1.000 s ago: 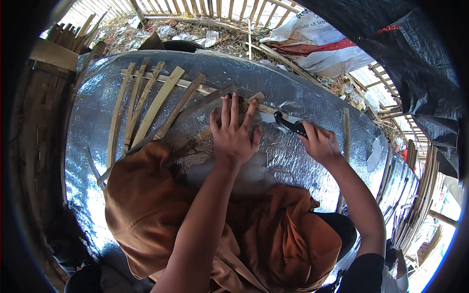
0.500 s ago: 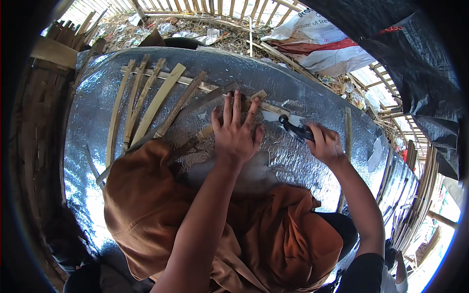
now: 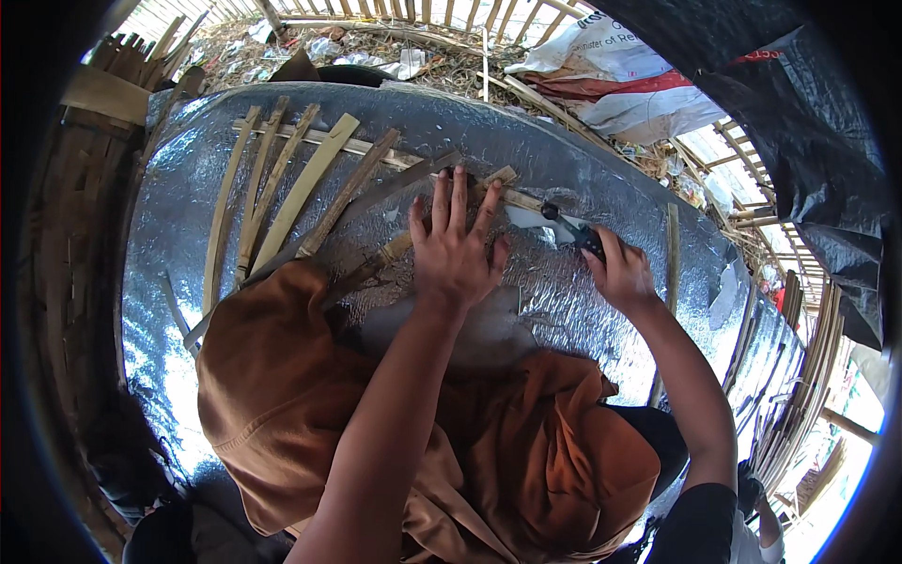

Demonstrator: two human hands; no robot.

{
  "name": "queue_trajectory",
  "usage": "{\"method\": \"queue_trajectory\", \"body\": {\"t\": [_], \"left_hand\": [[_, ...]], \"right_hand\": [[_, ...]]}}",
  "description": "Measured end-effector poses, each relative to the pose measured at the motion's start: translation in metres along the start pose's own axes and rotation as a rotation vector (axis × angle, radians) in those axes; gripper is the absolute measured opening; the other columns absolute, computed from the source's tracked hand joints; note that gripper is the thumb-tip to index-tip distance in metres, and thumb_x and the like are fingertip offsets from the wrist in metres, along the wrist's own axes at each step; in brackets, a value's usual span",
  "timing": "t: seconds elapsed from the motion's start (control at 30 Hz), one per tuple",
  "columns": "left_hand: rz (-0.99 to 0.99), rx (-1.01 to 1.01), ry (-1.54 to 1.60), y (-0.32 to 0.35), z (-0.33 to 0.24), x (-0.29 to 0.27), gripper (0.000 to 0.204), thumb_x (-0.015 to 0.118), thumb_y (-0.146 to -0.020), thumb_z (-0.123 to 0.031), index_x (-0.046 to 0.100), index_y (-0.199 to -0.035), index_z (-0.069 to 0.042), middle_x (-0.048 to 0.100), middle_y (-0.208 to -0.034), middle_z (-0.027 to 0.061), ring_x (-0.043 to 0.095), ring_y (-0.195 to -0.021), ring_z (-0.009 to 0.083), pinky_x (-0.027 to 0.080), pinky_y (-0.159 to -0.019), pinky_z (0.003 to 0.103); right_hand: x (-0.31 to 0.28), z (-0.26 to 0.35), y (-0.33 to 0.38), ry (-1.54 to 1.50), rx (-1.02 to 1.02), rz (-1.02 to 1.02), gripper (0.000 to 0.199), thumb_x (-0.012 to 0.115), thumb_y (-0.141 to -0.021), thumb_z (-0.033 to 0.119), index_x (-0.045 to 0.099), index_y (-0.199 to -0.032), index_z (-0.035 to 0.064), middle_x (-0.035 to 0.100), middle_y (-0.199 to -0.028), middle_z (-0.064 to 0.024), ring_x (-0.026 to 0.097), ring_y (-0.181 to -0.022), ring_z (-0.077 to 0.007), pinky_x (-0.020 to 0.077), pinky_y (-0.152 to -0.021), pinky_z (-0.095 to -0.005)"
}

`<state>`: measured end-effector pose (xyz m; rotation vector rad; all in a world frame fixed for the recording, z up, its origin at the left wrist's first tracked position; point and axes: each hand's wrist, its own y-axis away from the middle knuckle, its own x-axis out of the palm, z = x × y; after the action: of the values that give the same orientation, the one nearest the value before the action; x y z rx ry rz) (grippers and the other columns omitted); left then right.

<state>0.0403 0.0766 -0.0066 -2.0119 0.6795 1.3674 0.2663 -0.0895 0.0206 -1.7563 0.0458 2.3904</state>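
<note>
My left hand [image 3: 458, 246] lies with fingers spread, its fingertips on a bamboo strip where strips cross. My right hand [image 3: 620, 271] grips the black handle of a hammer [image 3: 567, 226]. Its dark round head is at the right end of the horizontal bamboo strip [image 3: 524, 199]; whether it touches the wood I cannot tell. Left of my hands, several bamboo slats [image 3: 305, 194] fan out across a long strip. A thicker bamboo piece [image 3: 393, 248] points toward my left wrist. Any nail at the crossing is hidden or too small to make out.
A silvery foil sheet [image 3: 583, 315] covers the surface under the slats. Brown cloth [image 3: 291, 404] lies over my lap. Beyond are litter-strewn ground, a bamboo fence [image 3: 442, 13] and a white sack [image 3: 611, 80]. Black plastic sheeting [image 3: 799, 122] hangs at upper right; another person's arm [image 3: 770, 531] shows at lower right.
The hammer has tilted, its head rising slightly away from me, and my right hand has shifted a little. My left hand stays spread in nearly the same place.
</note>
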Motion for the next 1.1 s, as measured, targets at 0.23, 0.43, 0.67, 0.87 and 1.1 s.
{"method": "queue_trajectory", "body": {"t": [0.23, 0.43, 0.67, 0.87, 1.1], "left_hand": [[-0.022, 0.01, 0.01, 0.001, 0.0, 0.002, 0.071, 0.059, -0.091, -0.042, 0.04, -0.158, -0.026, 0.032, -0.163, 0.0211, 0.034, -0.149, 0.0407, 0.028, -0.114, 0.065], [-0.029, 0.012, 0.008, -0.002, 0.0, 0.002, 0.071, 0.058, -0.091, -0.043, 0.04, -0.158, -0.027, 0.033, -0.163, 0.0212, 0.034, -0.149, 0.0409, 0.028, -0.115, 0.065], [-0.024, 0.009, 0.013, -0.001, 0.0, 0.004, 0.071, 0.058, -0.091, -0.042, 0.041, -0.157, -0.027, 0.033, -0.163, 0.0201, 0.033, -0.149, 0.0403, 0.027, -0.115, 0.064], [-0.029, 0.012, 0.017, -0.002, 0.001, 0.003, 0.071, 0.059, -0.09, -0.043, 0.041, -0.157, -0.026, 0.033, -0.163, 0.0205, 0.033, -0.149, 0.0406, 0.027, -0.115, 0.065], [-0.03, 0.012, 0.012, -0.002, 0.002, 0.003, 0.07, 0.058, -0.091, -0.043, 0.041, -0.157, -0.026, 0.034, -0.162, 0.021, 0.034, -0.148, 0.0407, 0.028, -0.114, 0.065]], "right_hand": [[0.0, 0.004, -0.003, 0.038, -0.058, -0.027, 0.036, 0.067, -0.095, 0.021, 0.054, -0.123, 0.0022, 0.072, -0.098, -0.0159, 0.073, -0.08, -0.0364, 0.0601, -0.068, -0.0459], [0.005, -0.013, 0.004, 0.021, -0.219, -0.153, 0.041, 0.072, -0.09, 0.02, 0.056, -0.122, 0.001, 0.071, -0.098, -0.0205, 0.073, -0.079, -0.0391, 0.0605, -0.067, -0.0452], [-0.002, 0.004, -0.007, 0.033, -0.06, -0.049, 0.034, 0.067, -0.094, 0.02, 0.056, -0.122, 0.0029, 0.072, -0.101, -0.0177, 0.073, -0.08, -0.0368, 0.0597, -0.069, -0.0439], [0.001, 0.004, -0.005, 0.013, 0.043, 0.036, 0.032, 0.065, -0.095, 0.022, 0.056, -0.118, 0.0014, 0.072, -0.099, -0.0212, 0.073, -0.078, -0.0388, 0.0609, -0.064, -0.045], [0.003, 0.003, -0.01, 0.017, -0.034, -0.073, 0.034, 0.064, -0.096, 0.023, 0.056, -0.12, -0.0012, 0.072, -0.091, -0.0215, 0.072, -0.077, -0.0415, 0.0588, -0.071, -0.0479]]}}
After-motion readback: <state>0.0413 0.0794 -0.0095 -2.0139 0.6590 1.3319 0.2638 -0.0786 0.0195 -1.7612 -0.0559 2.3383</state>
